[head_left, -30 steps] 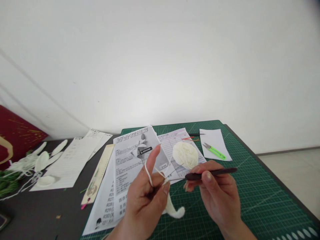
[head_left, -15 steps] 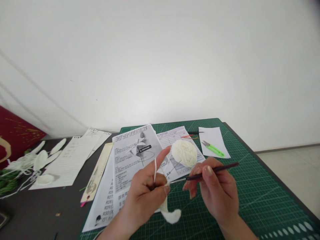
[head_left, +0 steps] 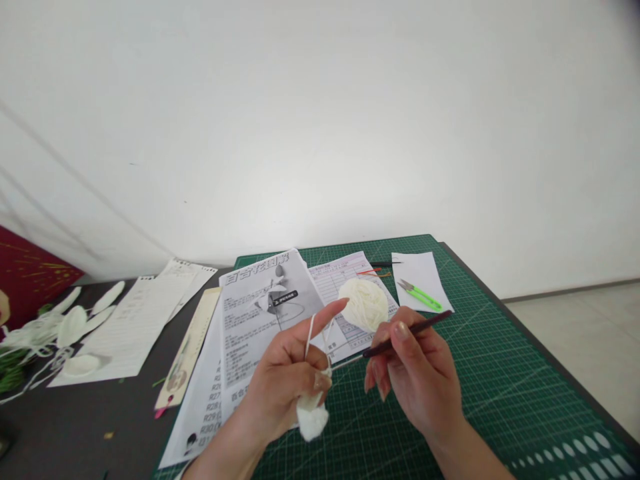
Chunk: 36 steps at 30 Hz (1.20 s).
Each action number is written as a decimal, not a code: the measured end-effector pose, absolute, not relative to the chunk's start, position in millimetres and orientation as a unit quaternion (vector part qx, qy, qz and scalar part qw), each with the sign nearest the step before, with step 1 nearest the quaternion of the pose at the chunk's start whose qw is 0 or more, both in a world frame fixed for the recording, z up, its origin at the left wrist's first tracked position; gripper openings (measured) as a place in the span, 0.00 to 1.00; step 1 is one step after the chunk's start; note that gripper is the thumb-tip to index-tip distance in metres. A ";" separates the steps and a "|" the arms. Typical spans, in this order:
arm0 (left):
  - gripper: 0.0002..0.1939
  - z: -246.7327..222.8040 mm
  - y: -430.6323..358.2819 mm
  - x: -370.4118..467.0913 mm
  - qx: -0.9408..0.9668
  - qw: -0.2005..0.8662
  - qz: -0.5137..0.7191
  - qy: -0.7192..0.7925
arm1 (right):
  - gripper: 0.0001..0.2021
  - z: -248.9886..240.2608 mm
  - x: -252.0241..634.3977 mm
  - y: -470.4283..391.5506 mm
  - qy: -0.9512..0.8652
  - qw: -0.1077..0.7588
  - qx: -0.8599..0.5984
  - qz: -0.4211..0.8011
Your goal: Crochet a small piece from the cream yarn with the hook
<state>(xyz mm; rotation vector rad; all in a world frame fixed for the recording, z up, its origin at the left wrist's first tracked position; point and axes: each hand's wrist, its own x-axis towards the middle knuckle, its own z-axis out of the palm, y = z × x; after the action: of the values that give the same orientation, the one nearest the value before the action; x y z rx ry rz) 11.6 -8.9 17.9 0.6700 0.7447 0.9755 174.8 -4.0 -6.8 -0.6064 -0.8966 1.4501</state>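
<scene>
Remotely, I have the left hand pinching the white piece dangling below its thumb, forefinger raised, probably tensioning yarn; the right hand pinches the hook pen-style, likely for control.

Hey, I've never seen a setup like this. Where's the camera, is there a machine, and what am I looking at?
There's no machine here, just a person's two bare hands. The camera is worn on the head, looking forward and down, so you see roughly what the wearer sees. The left hand pinches a small white piece, with a strand of yarn looped over its raised finger. The right hand holds a thin tool with a dark handle; its tip is hidden near the left fingers. Beyond them are a ball of yarn, printed sheets and green scissors, around a green mat. On the left, white petal shapes lie near lined paper.
</scene>
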 end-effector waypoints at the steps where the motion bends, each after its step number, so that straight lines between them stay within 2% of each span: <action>1: 0.43 17.8 -8.6 10.7 0.303 0.768 0.451 0.339 | 0.11 -7.2 176.1 -5.1 -0.410 0.619 -0.252 0.620; 8: 0.40 15.7 -7.0 7.5 0.303 0.767 0.455 0.335 | 0.08 -4.1 183.0 -10.2 -0.482 0.627 -0.237 0.564; 14: 0.39 14.5 -7.4 9.7 0.304 0.778 0.452 0.312 | 0.10 -6.9 176.8 -7.1 -0.398 0.646 -0.247 0.603; 24: 0.39 12.7 -6.7 9.3 0.318 0.783 0.440 0.305 | 0.16 -7.3 166.4 3.3 -0.243 0.573 -0.290 0.727; 32: 0.41 11.0 -7.1 8.0 0.315 0.788 0.435 0.300 | 0.15 -13.6 163.4 6.3 -0.188 0.542 -0.284 0.768; 36: 0.42 8.0 -6.3 6.6 0.316 0.797 0.437 0.273 | 0.16 -16.3 158.8 6.6 -0.150 0.500 -0.270 0.809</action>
<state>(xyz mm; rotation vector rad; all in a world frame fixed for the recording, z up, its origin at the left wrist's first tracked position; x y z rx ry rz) 6.6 -6.3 8.0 0.6781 0.5865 0.9391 158.8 6.6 -16.3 -0.6540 -0.3617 1.9565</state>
